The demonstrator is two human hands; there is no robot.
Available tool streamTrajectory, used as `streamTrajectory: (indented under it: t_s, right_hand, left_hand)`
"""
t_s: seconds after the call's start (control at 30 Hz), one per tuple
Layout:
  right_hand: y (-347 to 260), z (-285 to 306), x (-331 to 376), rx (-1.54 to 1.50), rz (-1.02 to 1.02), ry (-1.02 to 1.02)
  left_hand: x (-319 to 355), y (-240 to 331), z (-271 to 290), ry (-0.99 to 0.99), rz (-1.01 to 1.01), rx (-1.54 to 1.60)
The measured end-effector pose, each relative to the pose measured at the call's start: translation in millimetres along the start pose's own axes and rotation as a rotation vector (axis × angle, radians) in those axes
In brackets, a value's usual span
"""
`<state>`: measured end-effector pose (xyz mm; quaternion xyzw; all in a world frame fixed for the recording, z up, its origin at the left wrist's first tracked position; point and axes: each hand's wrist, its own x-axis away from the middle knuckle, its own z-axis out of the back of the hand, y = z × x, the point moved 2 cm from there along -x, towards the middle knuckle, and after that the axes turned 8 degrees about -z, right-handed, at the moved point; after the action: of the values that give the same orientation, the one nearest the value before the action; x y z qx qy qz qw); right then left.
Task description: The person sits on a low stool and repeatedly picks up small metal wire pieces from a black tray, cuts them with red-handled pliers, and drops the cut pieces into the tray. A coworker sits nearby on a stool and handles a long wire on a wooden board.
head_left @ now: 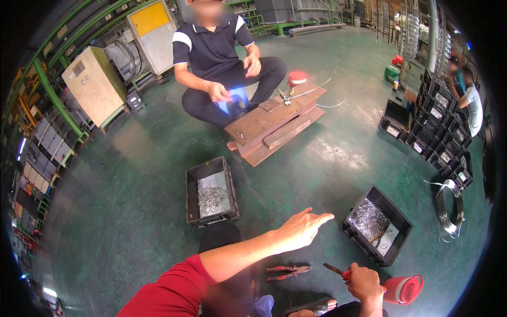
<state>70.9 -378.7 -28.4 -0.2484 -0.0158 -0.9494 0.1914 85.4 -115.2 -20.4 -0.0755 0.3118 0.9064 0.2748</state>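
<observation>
Red handles stick out of the right hand (363, 282), down at about five o'clock in the view; this hand is shut tight around a pair of red-handled pliers (338, 271), and the dark nose of the tool points up and to the left; the fist wraps the handles, so I judge the hold is firm. To do this well, the tool should stay low and steady, with its tip kept away from the other arm.

The left hand (301, 228) is near the middle, a little toward six o'clock; its fingers are spread flat and open, and it holds nothing; it reaches out toward the black bin of shiny metal bits (376, 224) at four o'clock, but it does not touch it.

A second pair of pliers (289, 271) lies on the green floor (132, 211) just below the left hand; another black bin with wire pieces (211, 193) sits at about seven o'clock from the centre; a person in a dark shirt (216, 47) sits at twelve o'clock beside a rusty metal block (272, 124).
</observation>
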Motion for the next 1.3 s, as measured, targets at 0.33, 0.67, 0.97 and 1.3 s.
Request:
streamTrajectory:
  t_s: [0.33, 0.67, 0.97, 1.3]
  right_hand:
    - [0, -1, 0, 0.003, 0.003, 0.007]
    - [-5, 3, 6, 0.023, 0.104, 0.167]
    - [8, -8, 26, -0.113, -0.065, 0.008]
    - [11, -22, 22, 0.011, -0.117, -0.09]
  left_hand:
    - [-1, 1, 1, 0.0, -0.016, 0.015]
    - [-11, -71, -25, 0.124, 0.283, 0.003]
    - [79, -221, -148, -0.006, 0.758, -0.013]
    - [115, -256, -244, 0.075, 0.651, 0.017]
